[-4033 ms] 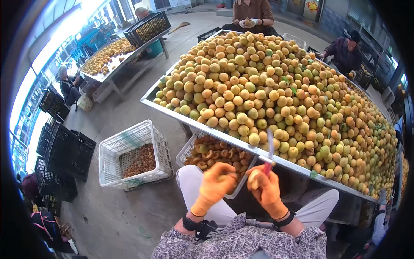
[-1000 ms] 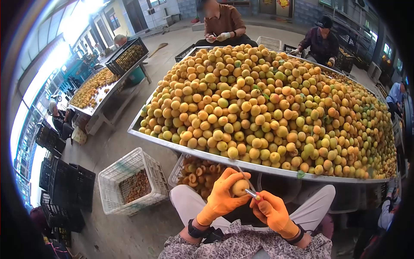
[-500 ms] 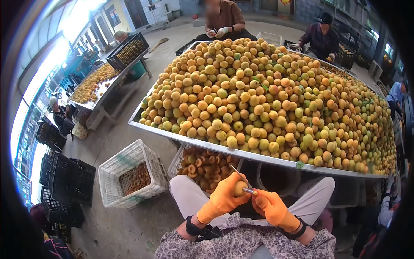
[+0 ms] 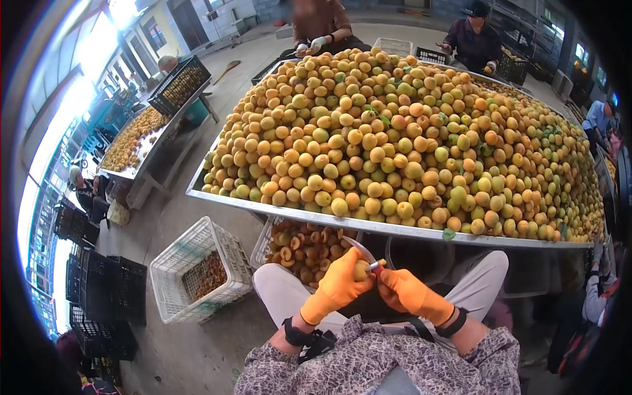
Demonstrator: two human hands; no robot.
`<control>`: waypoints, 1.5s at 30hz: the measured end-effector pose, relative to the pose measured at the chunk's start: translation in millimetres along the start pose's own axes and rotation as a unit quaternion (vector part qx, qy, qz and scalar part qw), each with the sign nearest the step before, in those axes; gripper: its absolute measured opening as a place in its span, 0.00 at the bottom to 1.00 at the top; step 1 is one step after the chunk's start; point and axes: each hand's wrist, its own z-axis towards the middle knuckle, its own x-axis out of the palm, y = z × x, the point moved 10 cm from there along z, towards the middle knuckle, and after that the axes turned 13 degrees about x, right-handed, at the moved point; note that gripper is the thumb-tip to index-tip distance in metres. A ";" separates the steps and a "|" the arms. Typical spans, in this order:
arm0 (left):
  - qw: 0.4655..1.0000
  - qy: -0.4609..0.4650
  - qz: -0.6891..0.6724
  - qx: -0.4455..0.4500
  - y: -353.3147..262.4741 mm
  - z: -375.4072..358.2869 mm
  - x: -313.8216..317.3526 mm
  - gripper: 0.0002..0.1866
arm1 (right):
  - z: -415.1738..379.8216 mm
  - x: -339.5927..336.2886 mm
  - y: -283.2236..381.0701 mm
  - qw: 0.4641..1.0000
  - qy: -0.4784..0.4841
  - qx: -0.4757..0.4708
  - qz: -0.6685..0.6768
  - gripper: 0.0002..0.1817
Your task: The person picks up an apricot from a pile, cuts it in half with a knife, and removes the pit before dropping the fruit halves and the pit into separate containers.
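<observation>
In an orange glove, my left hand (image 4: 337, 286) is closed around an apricot (image 4: 361, 270) above my lap. My right hand (image 4: 415, 293), gloved the same way, grips a knife (image 4: 357, 247) by its red handle. The curved blade passes along the top of the fruit and points up to the left, with the metal collar at the apricot's right side. Just beyond the hands, a crate (image 4: 261, 241) under the table edge holds halved apricots (image 4: 306, 253).
A metal-edged table (image 4: 329, 220) heaped with whole apricots (image 4: 395, 145) stands before my knees. On the floor at left is a white crate (image 4: 230, 296) with small brown pieces inside. Black crates (image 4: 108, 283) are stacked farther left. Several people sit around, one person (image 4: 322, 26) directly across.
The view has shifted slightly, moving the table up and left in the picture. More of the knife blade shows above the apricot now; both hands keep their hold.
</observation>
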 end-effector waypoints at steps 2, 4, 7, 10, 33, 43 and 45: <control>0.997 -0.004 -0.075 -0.017 8.8 6.4 4.6 0.19 | 1.1 4.7 -10.4 0.982 0.082 0.130 0.110 0.27; 0.998 -0.007 -0.057 0.016 0.2 12.9 5.3 0.19 | -6.9 0.8 -5.6 0.980 0.082 0.138 0.113 0.28; 0.993 -0.054 -0.094 0.047 -2.7 18.7 0.0 0.23 | -36.5 9.0 -10.2 0.955 0.154 0.179 0.179 0.29; 0.982 -0.104 -0.146 0.058 -3.9 23.1 -14.1 0.23 | -73.9 5.2 -5.0 0.930 0.236 0.104 0.262 0.31; 0.686 -0.050 -0.725 -0.034 -60.5 29.1 57.3 0.39 | -70.6 3.9 15.9 0.979 -0.076 -0.089 0.167 0.27; 0.785 -0.062 -0.615 0.034 -66.8 20.5 43.6 0.36 | -80.0 6.2 14.1 0.980 -0.109 -0.084 0.144 0.22; 0.781 -0.064 -0.620 0.030 -71.9 19.9 40.1 0.38 | -79.2 7.5 14.7 0.980 -0.108 -0.089 0.140 0.21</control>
